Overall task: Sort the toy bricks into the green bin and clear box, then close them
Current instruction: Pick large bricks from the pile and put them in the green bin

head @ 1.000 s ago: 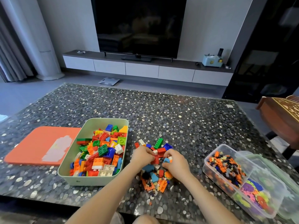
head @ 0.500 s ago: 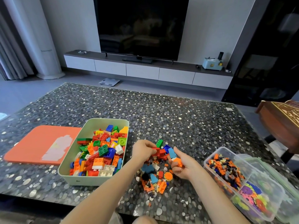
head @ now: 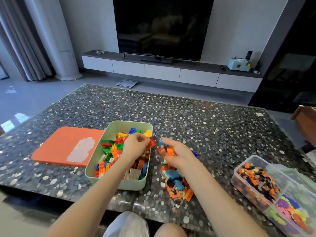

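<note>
The open green bin [head: 112,129] holds many big coloured bricks. My left hand [head: 135,147] hovers over its right side, fingers curled round red bricks [head: 151,142]. Just right of the bin, my right hand [head: 176,153] is raised palm up and cups orange and blue bricks [head: 168,150]. Below it a loose pile of small bricks [head: 177,184] lies on the table. The clear box [head: 256,200] at the right holds small orange and dark pieces in one compartment and colourful gear-like pieces in another.
The bin's orange lid [head: 65,146] lies flat left of the bin. The clear box's lid [head: 301,182] hangs open on its far right side. A dark pebble-pattern table [head: 188,117] carries everything. A wooden piece of furniture [head: 306,124] stands at the right edge.
Both hands lifted off the loose pile with bricks. The left hand moved left over the green bin; the right hand rose and turned palm up beside it.
</note>
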